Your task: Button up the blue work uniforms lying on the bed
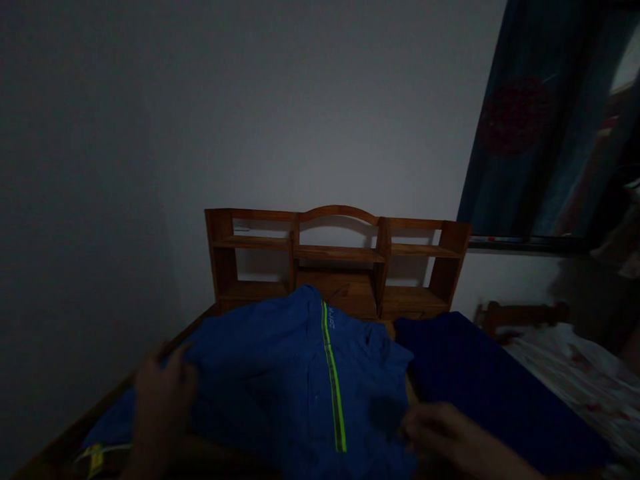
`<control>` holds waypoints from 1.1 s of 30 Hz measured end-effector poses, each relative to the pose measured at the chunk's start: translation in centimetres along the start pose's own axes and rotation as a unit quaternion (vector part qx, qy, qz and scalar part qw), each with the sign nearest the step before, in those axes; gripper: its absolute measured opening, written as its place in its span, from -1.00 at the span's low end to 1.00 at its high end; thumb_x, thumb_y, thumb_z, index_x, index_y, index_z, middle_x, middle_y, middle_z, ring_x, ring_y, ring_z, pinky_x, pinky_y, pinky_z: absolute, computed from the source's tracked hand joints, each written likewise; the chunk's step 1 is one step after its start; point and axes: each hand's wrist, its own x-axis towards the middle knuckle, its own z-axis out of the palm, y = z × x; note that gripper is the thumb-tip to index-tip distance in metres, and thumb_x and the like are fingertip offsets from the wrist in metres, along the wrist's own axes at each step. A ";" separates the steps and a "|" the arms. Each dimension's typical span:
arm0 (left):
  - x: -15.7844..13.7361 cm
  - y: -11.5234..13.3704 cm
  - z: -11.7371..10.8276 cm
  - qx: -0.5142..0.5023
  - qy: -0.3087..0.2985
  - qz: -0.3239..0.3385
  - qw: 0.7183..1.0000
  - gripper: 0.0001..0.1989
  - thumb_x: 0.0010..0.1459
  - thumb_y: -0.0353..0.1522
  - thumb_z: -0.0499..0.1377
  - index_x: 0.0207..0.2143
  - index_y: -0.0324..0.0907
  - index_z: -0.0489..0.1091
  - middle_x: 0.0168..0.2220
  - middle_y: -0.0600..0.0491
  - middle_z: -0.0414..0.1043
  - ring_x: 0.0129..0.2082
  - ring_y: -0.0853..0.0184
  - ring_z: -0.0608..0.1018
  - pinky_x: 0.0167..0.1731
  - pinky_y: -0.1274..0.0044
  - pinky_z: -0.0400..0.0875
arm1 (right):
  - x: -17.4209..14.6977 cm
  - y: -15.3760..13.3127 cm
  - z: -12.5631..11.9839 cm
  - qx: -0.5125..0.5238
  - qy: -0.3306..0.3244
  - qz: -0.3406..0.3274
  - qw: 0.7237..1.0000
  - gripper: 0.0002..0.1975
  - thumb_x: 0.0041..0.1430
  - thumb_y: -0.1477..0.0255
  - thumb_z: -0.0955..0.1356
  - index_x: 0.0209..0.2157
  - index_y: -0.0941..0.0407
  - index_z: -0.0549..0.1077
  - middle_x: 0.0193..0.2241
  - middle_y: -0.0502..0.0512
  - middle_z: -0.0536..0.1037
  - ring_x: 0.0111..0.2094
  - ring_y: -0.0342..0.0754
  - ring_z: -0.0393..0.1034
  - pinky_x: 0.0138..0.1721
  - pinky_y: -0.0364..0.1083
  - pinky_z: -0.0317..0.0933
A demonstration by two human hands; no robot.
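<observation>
A blue jacket (280, 360) with a bright yellow-green stripe lies spread out in front of me, its collar toward the shelf. One sleeve stretches out to the lower left. Over that sleeve is my left hand (165, 393), blurred, its fingers bent but apart, with nothing visible between them. Close to the jacket's lower right edge, my right hand (440, 427) has its fingers curled together. Whether cloth is pinched in them is hidden by blur and dim light.
Behind the jacket stands a wooden shelf unit (337, 253) against a pale wall. To the right lies a dark blue flat piece (480, 387), beside a bed with patterned bedding (580, 373). A yellow item (95, 459) sits at lower left. A dark window is at upper right.
</observation>
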 end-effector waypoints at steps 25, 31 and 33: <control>0.1 17.8 21.4 -0.382 -0.504 0.074 0.771 -0.58 -0.24 -0.20 0.34 -0.28 -0.18 0.44 -0.32 0.08 0.44 -0.26 0.28 0.42 -0.25 0.52 0.29 | 24.2 7.5 6.6 -0.197 0.179 -0.185 0.946 -0.60 -0.09 0.63 0.23 -0.17 0.06 0.40 -0.15 0.12 0.41 -0.01 0.05 0.23 0.09 0.04 0.02; -0.2 16.5 21.8 -0.370 -0.493 0.117 0.779 -0.65 -0.12 -0.27 0.27 -0.23 -0.21 0.42 -0.28 0.06 0.45 -0.24 0.30 0.44 -0.21 0.53 0.30 | 23.5 6.5 6.5 -0.188 0.169 -0.179 0.951 -0.79 -0.01 0.53 0.30 -0.26 0.08 0.36 -0.29 0.04 0.42 -0.17 -0.02 0.27 -0.05 -0.03 0.08; -0.7 16.1 22.3 -0.359 -0.480 0.113 0.793 -0.66 -0.10 -0.28 0.25 -0.22 -0.21 0.42 -0.27 0.05 0.45 -0.22 0.29 0.45 -0.18 0.52 0.30 | 23.5 6.6 6.5 -0.174 0.160 -0.182 0.954 -0.82 0.04 0.52 0.29 -0.26 0.08 0.35 -0.32 0.03 0.42 -0.21 -0.05 0.28 -0.11 -0.08 0.11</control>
